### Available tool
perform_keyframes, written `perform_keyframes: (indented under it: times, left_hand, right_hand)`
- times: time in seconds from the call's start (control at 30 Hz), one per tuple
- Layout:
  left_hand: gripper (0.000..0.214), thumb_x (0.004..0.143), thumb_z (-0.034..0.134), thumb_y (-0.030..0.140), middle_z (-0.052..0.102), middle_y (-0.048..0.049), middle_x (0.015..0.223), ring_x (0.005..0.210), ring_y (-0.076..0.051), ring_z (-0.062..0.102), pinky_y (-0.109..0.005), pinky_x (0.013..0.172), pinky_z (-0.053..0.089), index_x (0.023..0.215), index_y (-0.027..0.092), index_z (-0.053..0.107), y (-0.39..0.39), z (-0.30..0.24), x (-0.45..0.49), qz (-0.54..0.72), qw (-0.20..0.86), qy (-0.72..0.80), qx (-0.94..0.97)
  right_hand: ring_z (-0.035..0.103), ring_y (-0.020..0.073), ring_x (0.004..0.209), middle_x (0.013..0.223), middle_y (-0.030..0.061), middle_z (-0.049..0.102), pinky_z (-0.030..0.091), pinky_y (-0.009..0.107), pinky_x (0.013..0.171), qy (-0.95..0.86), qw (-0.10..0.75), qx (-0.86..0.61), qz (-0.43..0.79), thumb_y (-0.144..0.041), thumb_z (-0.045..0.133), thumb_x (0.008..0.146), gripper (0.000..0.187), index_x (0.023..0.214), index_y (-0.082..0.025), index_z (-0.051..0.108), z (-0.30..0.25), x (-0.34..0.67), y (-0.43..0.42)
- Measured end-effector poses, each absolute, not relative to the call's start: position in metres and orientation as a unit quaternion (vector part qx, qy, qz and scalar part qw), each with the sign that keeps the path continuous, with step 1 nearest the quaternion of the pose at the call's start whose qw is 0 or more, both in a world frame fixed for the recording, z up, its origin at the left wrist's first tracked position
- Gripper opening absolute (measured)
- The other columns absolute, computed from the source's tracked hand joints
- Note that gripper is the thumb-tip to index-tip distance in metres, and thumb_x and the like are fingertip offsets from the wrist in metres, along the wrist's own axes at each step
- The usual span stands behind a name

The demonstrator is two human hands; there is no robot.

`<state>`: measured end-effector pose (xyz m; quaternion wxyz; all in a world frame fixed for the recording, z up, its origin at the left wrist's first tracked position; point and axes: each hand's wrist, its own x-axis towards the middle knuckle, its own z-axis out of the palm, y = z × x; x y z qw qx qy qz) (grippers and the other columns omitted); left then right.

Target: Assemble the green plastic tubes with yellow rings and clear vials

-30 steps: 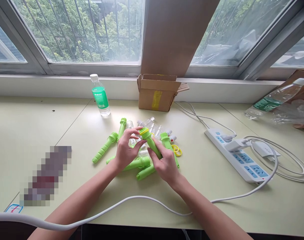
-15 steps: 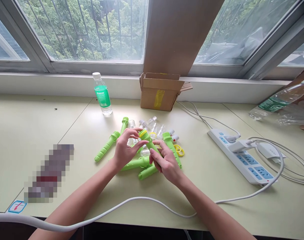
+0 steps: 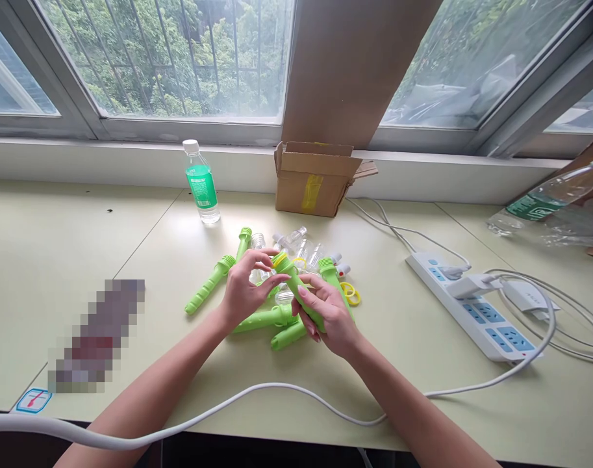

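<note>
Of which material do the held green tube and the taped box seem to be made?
Tube: probably plastic, satin; its green is uniform, with a soft sheen. Box: cardboard, matte brown, as its folded flaps suggest.

Standing bottle (image 3: pixel 201 184): rows of small white print on a green label (image 3: pixel 202 188), plus a pale block low down; too tiny to read.
Tilted bottle (image 3: pixel 549 197): big white marks on a dark green label (image 3: pixel 534 206); too unclear to read.
White charger (image 3: pixel 525 296): faint gray marks on top; too small to make out.
Sticker (image 3: pixel 34 401): red slanted mark inside a blue edge; too small to tell what for.
Blurry patch (image 3: pixel 94 341): covered by squares.
Words to read: none.
</note>
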<state>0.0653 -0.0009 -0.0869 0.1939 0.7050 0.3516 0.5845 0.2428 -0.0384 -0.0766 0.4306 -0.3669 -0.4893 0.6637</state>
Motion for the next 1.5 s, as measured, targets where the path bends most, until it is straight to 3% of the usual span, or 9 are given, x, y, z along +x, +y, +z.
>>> perform_keyframes:
  times: [0.3, 0.47, 0.73, 0.97, 1.2, 1.37, 1.5]
  left_hand:
    - [0.027, 0.077, 0.075, 0.027, 0.067, -0.0092, 0.110, 0.080, -0.014, 0.067, -0.034, 0.072, 0.063, 0.091, 0.018, 0.053, -0.002, -0.086, 0.066, 0.581, 0.207, 0.347, 0.706]
    - [0.025, 0.078, 0.074, 0.027, 0.068, -0.0084, 0.109, 0.075, -0.012, 0.066, -0.034, 0.072, 0.063, 0.088, 0.018, 0.053, -0.003, -0.086, 0.065, 0.576, 0.199, 0.353, 0.710]
    - [0.042, 0.068, 0.082, 0.027, 0.065, -0.0109, 0.113, 0.094, -0.019, 0.067, -0.034, 0.073, 0.063, 0.099, 0.018, 0.054, -0.001, -0.082, 0.061, 0.562, 0.227, 0.311, 0.732]
    - [0.023, 0.076, 0.076, 0.023, 0.068, -0.0091, 0.107, 0.099, -0.020, 0.067, -0.036, 0.078, 0.062, 0.087, 0.017, 0.057, 0.000, -0.079, 0.057, 0.558, 0.207, 0.322, 0.736]
    - [0.020, 0.080, 0.071, 0.018, 0.067, -0.0090, 0.110, 0.099, -0.019, 0.067, -0.033, 0.075, 0.063, 0.094, 0.018, 0.058, 0.000, -0.078, 0.055, 0.556, 0.205, 0.304, 0.746]
    - [0.017, 0.082, 0.069, 0.018, 0.067, -0.0086, 0.111, 0.088, -0.016, 0.068, -0.033, 0.073, 0.063, 0.094, 0.018, 0.058, -0.001, -0.080, 0.057, 0.564, 0.213, 0.315, 0.733]
    - [0.015, 0.082, 0.069, 0.018, 0.067, -0.0084, 0.111, 0.089, -0.015, 0.067, -0.034, 0.074, 0.063, 0.093, 0.018, 0.059, -0.002, -0.078, 0.057, 0.569, 0.201, 0.313, 0.733]
  right_hand:
    - [0.041, 0.0054, 0.031, 0.059, 0.0009, 0.064, 0.027, 0.015, 0.030, -0.467, 0.416, -0.329, 0.708, -0.039, 0.054, 0.092, 0.024, 0.100, -0.017, 0.056, -0.078, 0.245, -0.036]
    - [0.040, 0.0049, 0.031, 0.060, 0.0016, 0.064, 0.025, 0.015, 0.030, -0.463, 0.415, -0.330, 0.710, -0.037, 0.055, 0.092, 0.025, 0.106, -0.016, 0.056, -0.079, 0.245, -0.035]
    - [0.032, 0.0024, 0.028, 0.058, 0.0020, 0.063, 0.023, 0.014, 0.031, -0.402, 0.401, -0.270, 0.778, -0.033, 0.047, 0.095, 0.020, 0.091, -0.016, 0.056, -0.078, 0.250, -0.033]
    - [0.026, 0.0018, 0.027, 0.058, 0.0023, 0.064, 0.021, 0.013, 0.029, -0.366, 0.367, -0.240, 0.821, -0.032, 0.043, 0.095, 0.020, 0.093, -0.016, 0.056, -0.080, 0.254, -0.031]
    - [0.023, 0.0013, 0.028, 0.060, 0.0019, 0.064, 0.018, 0.013, 0.028, -0.361, 0.353, -0.225, 0.833, -0.031, 0.042, 0.095, 0.018, 0.094, -0.017, 0.054, -0.074, 0.257, -0.030]
    - [0.026, -0.0005, 0.029, 0.070, 0.0000, 0.065, 0.018, 0.013, 0.029, -0.418, 0.380, -0.271, 0.779, -0.027, 0.057, 0.091, 0.015, 0.103, -0.021, 0.052, -0.071, 0.253, -0.033]
    - [0.041, 0.0030, 0.037, 0.077, -0.0003, 0.062, 0.025, 0.015, 0.030, -0.443, 0.432, -0.310, 0.722, -0.030, 0.066, 0.084, 0.016, 0.090, -0.019, 0.057, -0.075, 0.252, -0.033]
